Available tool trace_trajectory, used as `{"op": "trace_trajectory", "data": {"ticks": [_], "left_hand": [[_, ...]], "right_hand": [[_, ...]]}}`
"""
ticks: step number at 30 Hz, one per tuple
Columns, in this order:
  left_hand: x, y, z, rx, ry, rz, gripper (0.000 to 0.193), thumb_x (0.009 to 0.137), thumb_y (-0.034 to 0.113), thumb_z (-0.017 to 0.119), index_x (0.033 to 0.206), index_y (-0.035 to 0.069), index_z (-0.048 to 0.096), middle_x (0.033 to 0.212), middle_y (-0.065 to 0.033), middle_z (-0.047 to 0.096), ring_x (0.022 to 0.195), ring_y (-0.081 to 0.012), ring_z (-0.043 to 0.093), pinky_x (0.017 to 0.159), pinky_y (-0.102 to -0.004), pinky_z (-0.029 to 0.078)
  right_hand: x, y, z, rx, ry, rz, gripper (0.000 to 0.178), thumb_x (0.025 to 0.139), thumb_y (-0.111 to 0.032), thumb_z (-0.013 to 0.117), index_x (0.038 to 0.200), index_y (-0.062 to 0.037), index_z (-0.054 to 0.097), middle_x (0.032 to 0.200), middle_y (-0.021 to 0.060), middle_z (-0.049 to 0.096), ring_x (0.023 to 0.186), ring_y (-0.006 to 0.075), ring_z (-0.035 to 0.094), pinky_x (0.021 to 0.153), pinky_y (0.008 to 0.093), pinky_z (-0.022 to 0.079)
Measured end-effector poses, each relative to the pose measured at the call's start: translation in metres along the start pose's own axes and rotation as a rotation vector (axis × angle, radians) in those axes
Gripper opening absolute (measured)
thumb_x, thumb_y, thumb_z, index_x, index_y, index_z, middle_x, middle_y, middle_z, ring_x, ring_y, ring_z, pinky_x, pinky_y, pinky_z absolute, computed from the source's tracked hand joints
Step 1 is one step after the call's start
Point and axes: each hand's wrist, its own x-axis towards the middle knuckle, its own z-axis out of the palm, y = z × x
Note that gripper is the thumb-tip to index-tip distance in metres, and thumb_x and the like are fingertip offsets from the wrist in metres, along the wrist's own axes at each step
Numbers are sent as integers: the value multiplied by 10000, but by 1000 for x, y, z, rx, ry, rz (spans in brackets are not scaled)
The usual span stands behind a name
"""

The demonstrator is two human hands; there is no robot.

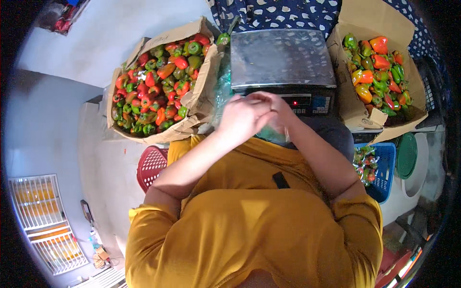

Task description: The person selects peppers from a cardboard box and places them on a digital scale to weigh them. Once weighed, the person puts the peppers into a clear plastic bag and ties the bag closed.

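Clear plastic, a thin bag (274, 132) I think, though it's half hidden, sits bunched right between my hands in front of the digital scale (282, 65). From the head cam my left hand (242, 117) is curled over its top and my right hand (281, 111) pinches it just beside, fingers closed. Pepper boxes sit either side: left box (158, 84), right box (377, 67).
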Motion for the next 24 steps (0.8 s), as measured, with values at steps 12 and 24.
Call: {"op": "trace_trajectory", "data": {"ticks": [12,24], "left_hand": [[36,13,57,12,284,58,138,865,168,580,977,111,523,677,-127,607,573,-331,604,556,-422,487],[48,19,64,26,299,38,147,842,154,596,952,96,518,647,-122,587,565,-303,589,592,-406,443]], "right_hand": [[-25,4,-4,755,117,-112,246,951,-279,484,1075,-85,571,935,71,621,862,150,614,756,319,520],[-30,12,-19,780,75,-81,375,926,-253,537,1252,-86,457,1097,58,585,1001,174,591,880,335,489]]}}
